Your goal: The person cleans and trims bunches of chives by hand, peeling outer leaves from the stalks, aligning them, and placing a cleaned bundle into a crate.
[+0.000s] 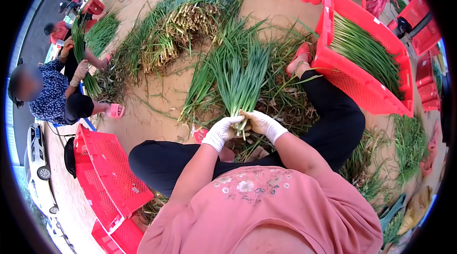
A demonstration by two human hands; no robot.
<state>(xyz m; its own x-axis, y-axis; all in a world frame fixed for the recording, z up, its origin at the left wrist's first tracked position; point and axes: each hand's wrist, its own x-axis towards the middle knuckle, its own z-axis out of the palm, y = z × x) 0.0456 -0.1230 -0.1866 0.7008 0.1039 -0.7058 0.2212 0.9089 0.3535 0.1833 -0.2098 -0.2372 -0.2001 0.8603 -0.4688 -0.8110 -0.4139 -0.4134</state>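
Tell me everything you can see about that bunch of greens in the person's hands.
The bunch of greens is made of many long, slender leaves, deep green and spreading like a fan away from the person, narrowing to pale, whitish stem ends. The white-gloved left hand and right hand grip it from either side near that pale base, with some ends poking out below. Its leafy part is above more greens strewn on the ground; whether it touches them is unclear.

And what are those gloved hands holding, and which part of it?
The left hand and right hand together hold a bunch of long green stalks by its pale lower ends.
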